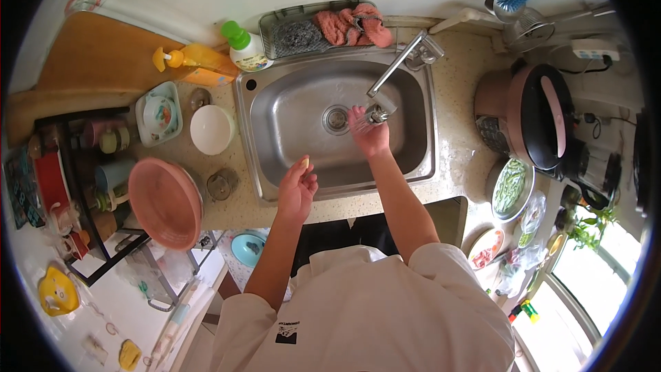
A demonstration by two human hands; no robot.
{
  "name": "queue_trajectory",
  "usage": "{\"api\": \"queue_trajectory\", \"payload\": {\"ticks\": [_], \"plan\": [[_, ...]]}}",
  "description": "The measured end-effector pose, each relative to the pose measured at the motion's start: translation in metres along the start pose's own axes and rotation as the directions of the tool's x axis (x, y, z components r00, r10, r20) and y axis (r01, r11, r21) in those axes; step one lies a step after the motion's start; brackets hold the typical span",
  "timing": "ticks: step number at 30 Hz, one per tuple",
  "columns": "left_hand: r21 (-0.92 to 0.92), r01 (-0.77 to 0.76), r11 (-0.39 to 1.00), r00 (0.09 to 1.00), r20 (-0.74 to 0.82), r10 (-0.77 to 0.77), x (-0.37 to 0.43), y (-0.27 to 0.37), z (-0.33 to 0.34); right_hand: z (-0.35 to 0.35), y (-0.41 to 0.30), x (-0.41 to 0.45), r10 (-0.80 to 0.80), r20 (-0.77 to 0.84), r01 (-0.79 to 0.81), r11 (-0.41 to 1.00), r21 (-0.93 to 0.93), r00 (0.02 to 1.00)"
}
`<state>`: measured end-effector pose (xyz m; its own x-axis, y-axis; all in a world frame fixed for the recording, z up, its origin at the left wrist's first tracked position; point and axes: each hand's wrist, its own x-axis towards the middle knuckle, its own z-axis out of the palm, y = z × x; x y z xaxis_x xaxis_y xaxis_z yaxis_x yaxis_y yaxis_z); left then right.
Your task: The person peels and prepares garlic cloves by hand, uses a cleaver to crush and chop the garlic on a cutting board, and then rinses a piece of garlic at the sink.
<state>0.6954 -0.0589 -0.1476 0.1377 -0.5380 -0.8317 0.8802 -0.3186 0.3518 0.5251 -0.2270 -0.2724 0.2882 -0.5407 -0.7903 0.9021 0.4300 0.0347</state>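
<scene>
My left hand [296, 191] is over the front edge of the stainless steel sink [289, 108]. Between its thumb and fingers is a small pale-yellow piece [305, 163], perhaps a peeled garlic clove. My right hand [371, 140] reaches into the basin, palm up and fingers spread, under the outlet of the chrome faucet [396, 64]. Water seems to run over its fingers, and I see nothing held there. The faucet head hides part of that palm. Beside the right fingers lies the drain strainer [336, 119] in the sink floor.
Left of the sink stand a white bowl [211, 130], a glass [221, 185] and a pink basin [164, 204]. Soap bottles [248, 49] and a rack with cloths [353, 26] line the back. A pressure cooker [521, 113] and a bowl of cut greens [511, 188] are at right.
</scene>
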Motion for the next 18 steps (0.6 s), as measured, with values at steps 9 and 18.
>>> {"api": "queue_trajectory", "payload": {"ticks": [9, 18], "plan": [[0.015, 0.020, 1.000, 1.000, 0.009, -0.020, 0.006, 0.007, 0.004, -0.018, -0.071, 0.010, -0.047, 0.348, 0.305, -0.383, -0.872, 0.936], [0.032, 0.017, 0.999, 0.999, 0.037, -0.018, 0.008, 0.013, -0.003, 0.112, -0.098, 0.019, 0.043, 0.764, -0.045, -0.995, 0.094, 0.644]]}}
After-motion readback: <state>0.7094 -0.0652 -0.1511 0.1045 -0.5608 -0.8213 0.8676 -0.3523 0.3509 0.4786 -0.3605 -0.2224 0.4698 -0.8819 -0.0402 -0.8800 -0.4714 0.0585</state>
